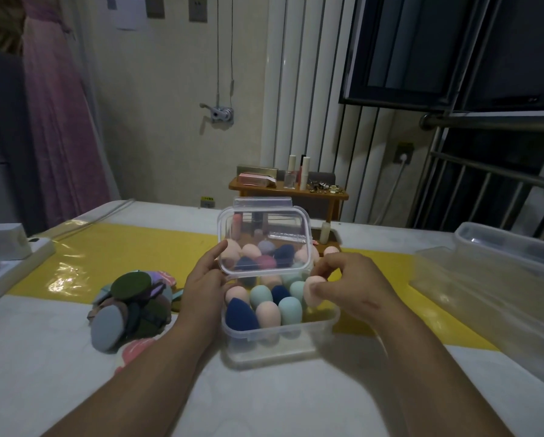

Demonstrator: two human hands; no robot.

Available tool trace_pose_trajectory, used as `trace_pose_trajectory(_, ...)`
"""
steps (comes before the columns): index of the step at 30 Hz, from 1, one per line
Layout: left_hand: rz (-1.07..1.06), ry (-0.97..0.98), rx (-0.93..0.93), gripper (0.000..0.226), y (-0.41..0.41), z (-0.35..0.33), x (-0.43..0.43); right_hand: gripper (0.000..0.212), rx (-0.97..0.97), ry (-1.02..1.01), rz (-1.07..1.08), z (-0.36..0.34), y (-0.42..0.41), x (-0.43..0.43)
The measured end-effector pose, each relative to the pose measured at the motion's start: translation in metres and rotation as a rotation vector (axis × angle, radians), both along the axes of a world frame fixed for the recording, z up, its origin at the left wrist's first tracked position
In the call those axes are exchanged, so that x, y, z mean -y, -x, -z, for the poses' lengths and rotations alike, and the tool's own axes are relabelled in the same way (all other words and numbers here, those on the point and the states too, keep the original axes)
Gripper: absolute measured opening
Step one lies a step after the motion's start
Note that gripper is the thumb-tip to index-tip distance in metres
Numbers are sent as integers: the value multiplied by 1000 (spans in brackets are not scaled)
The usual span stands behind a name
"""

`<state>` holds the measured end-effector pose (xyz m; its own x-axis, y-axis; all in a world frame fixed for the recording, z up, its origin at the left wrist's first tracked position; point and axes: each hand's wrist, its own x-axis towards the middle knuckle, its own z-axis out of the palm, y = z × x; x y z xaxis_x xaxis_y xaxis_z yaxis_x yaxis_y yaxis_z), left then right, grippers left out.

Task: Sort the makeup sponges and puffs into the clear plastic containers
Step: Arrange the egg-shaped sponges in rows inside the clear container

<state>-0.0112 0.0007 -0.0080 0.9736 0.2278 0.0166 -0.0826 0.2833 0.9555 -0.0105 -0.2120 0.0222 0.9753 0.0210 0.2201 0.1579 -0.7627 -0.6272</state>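
Note:
A small clear plastic container (277,345) stands on the table in front of me, holding several egg-shaped sponges in pink, teal and navy. Its clear lid (264,228) is tilted up behind it. My left hand (206,279) holds the lid's left edge. My right hand (349,282) pinches a pink sponge (312,290) over the container's right side. More loose sponges (264,255) lie behind the container, seen through the lid. A pile of flat puffs (132,305) in green, grey and purple lies to the left.
A large clear plastic bin (510,279) sits on the right of the table. White boxes (9,247) stand at the left edge. A wooden shelf (288,189) with cosmetics stands behind the table. A yellow strip (122,247) crosses the tabletop.

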Motion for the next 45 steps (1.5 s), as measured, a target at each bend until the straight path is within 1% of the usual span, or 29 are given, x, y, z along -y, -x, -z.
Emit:
trace_pose_trajectory(6,-9,-2,5,49,-1,1,1,15,-39,101,-14,-5,3,-3)
trace_pose_trajectory(16,-12,36,7,49,-3,3,1,8,-96,300,22,-1,0,-11)
trace_pose_trajectory(20,-9,29,12,48,-4,4,1,11,-118,390,23,1,-3,-15)
trace_pose_trajectory(24,-4,20,-2,51,-8,8,0,14,-138,466,25,1,-6,-19)
trace_pose_trajectory(28,-5,21,7,50,-8,9,0,12,-145,507,38,3,-8,-20)
trace_pose_trajectory(32,-1,33,11,49,-7,8,0,17,-123,542,33,6,-11,-20)
trace_pose_trajectory(36,5,45,19,48,-5,7,0,24,-214,540,0,7,-13,-20)
trace_pose_trajectory(38,3,48,16,48,-5,7,0,26,-220,539,-2,6,-14,-19)
trace_pose_trajectory(45,-7,29,5,52,-8,8,-1,12,-153,483,25,4,-10,-23)
